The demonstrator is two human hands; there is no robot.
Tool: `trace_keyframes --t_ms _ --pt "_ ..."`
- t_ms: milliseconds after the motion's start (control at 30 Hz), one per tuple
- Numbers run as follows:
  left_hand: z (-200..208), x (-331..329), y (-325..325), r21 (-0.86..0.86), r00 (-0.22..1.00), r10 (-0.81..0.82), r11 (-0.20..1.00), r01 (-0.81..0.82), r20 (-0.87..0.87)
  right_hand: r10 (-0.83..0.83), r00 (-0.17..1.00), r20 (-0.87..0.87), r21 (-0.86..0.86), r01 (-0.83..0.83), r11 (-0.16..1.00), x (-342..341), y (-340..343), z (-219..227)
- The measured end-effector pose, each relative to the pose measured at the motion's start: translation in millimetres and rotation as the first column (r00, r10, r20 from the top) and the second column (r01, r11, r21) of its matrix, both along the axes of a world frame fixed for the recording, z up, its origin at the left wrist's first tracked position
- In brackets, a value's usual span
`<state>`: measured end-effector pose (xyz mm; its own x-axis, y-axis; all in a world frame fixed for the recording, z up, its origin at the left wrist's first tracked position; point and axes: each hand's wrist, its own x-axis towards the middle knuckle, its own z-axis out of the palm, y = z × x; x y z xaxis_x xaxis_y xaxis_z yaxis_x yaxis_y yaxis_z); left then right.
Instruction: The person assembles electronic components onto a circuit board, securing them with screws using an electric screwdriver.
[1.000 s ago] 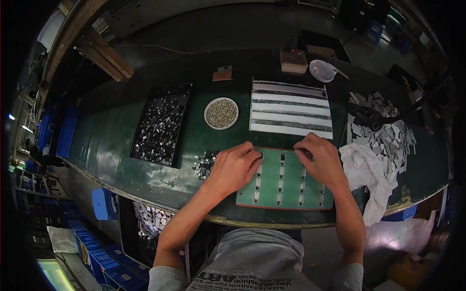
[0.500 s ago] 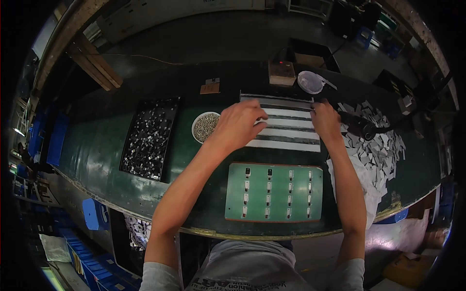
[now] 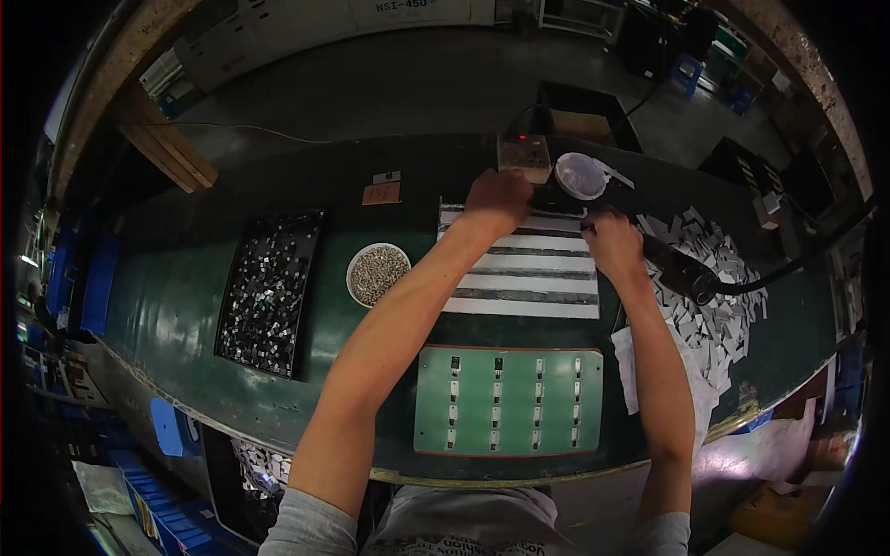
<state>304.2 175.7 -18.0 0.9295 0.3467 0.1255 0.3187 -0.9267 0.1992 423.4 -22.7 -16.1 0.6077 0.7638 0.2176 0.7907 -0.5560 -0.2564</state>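
A flat plate with white and dark stripes (image 3: 524, 283) lies in front of me on the green bench. My left hand (image 3: 499, 202) reaches over its far edge, close to a small wooden box with a red light (image 3: 524, 159); its fingers are dark and hard to make out. At the plate's far right corner is my right hand (image 3: 615, 243), fingers curled and pressed together; whatever they pinch is too small to see. Nearer to me sits a green board (image 3: 510, 422) bearing rows of small components with metal tabs, a couple of them black-bodied.
Left of the plate stand a white bowl of small metal pieces (image 3: 378, 275) and a black tray of small dark parts (image 3: 269, 295). A heap of grey-white rectangular pieces (image 3: 709, 320) and a dark cylindrical tool with a cable (image 3: 681, 269) lie right. A white round tub (image 3: 582, 176) stands behind.
My left hand has moved away from me, from the plate's left side to its far edge. My right hand stays by the far right corner. The whole view has shifted slightly.
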Motion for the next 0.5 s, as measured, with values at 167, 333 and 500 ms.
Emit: trace_keyframes --t_ms 167,333,500 --pt "-6.6 -5.5 7.8 0.052 0.987 -0.125 0.991 0.12 0.103 0.054 0.998 0.035 -0.017 -0.053 0.998 3.5 4.1 -1.9" --pt "-6.2 0.2 5.3 0.05 0.99 -0.113 0.993 0.109 0.08 0.09 0.995 0.05 0.009 -0.09 0.996 14.6 3.8 -7.6" --pt "-7.4 -1.8 6.5 0.078 0.987 -0.143 0.987 0.138 0.07 0.122 0.989 0.079 -0.008 -0.122 0.993 14.7 3.8 -7.5"
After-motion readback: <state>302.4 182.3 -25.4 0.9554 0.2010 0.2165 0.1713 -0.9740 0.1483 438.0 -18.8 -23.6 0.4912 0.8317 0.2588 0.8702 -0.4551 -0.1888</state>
